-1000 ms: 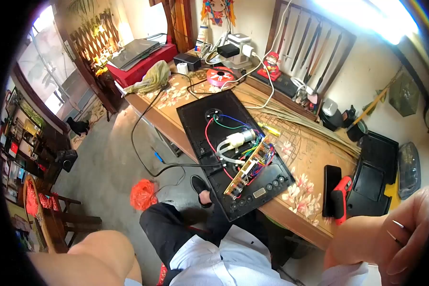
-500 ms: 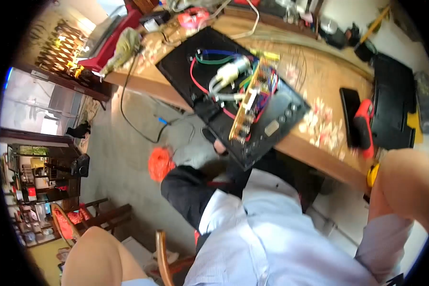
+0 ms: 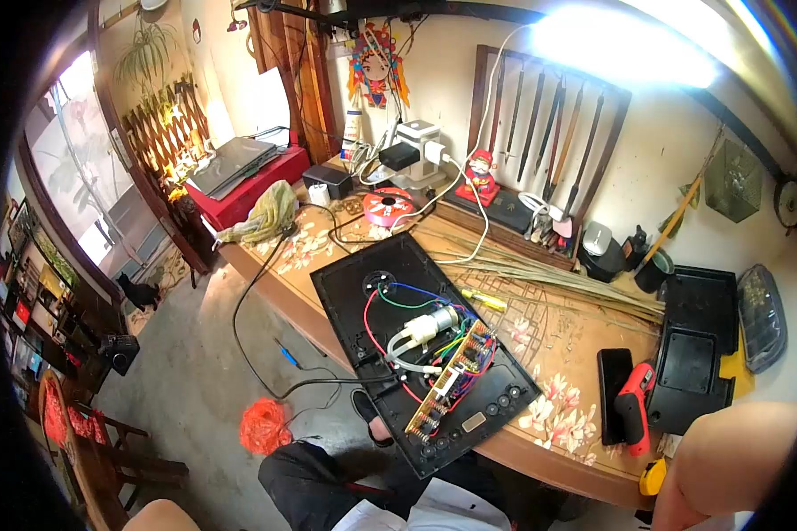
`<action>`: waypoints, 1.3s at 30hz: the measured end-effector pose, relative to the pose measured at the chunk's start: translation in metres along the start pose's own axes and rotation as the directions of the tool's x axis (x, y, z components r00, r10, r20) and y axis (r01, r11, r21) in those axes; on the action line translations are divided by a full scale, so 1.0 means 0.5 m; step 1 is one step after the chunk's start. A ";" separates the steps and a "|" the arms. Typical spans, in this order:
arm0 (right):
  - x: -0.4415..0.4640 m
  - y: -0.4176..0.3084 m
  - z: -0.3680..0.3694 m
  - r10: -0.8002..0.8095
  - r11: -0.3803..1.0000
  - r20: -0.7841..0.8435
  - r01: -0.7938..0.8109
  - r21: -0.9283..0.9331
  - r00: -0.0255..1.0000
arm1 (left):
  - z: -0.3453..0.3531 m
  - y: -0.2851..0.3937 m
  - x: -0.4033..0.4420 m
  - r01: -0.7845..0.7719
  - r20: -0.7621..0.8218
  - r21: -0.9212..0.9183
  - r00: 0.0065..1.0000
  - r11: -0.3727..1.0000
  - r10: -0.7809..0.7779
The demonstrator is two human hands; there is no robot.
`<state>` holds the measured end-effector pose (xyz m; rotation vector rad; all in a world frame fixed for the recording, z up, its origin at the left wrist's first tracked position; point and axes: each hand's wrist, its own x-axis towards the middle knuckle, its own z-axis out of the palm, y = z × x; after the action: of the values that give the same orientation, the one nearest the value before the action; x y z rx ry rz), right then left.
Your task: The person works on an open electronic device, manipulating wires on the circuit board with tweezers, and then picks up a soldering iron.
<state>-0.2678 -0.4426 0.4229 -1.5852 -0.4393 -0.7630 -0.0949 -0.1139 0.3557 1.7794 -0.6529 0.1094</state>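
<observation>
A black panel [image 3: 354, 292] lies on the wooden table and juts over its front edge. On it are a circuit board [image 3: 447, 382], a small motor or pump [image 3: 431, 326] with a clear tube, and red, blue and green wires. Just behind the panel rests a yellow screwdriver [image 3: 484, 299]. At the right, a red and black power tool [image 3: 633, 407] leans against a black phone [image 3: 613, 389]. My right forearm shows at the lower right, near a yellow tape measure [image 3: 653, 476]; its hand is out of view. Only a bit of my left arm shows at the bottom left.
Black plastic trays [image 3: 695, 354] stand at the table's right. Long dry stalks [image 3: 558, 288] lie along the back. A black cable [image 3: 243, 296] hangs from the table's front edge. A red bag [image 3: 264, 427] and a wooden chair [image 3: 84, 460] are on the floor.
The camera view has tilted down, then back up. My right hand, seen at the right edge one second ago holding thin pointed pieces, is now out of view. The panel rests as before.
</observation>
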 end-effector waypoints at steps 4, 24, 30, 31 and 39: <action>0.010 -0.010 0.006 -0.035 0.999 0.027 0.035 0.011 0.999 | -0.001 0.000 -0.002 -0.023 -0.016 -0.010 1.000 1.000 0.023; 0.074 -0.077 -0.011 -0.241 0.959 -0.047 0.245 0.142 0.969 | 0.055 0.195 0.098 -0.653 -0.393 -0.270 0.745 0.707 0.539; -0.055 0.139 0.013 0.003 0.985 -0.589 -0.104 -0.137 0.808 | 0.228 -0.049 0.024 -0.078 0.266 -0.003 0.961 0.997 0.076; -0.102 0.167 -0.008 0.088 0.966 -0.534 -0.202 -0.159 0.841 | 0.250 -0.063 0.017 -0.102 0.248 0.079 0.965 0.992 0.079; -0.178 0.243 0.061 0.614 0.787 -0.350 -0.518 0.335 0.707 | 0.338 -0.089 0.035 -0.208 0.349 0.395 0.935 0.895 0.063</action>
<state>-0.2424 -0.4203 0.2728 -1.1862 0.3051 -0.5384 -0.1020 -0.2674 0.2707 2.1986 -1.0616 0.0527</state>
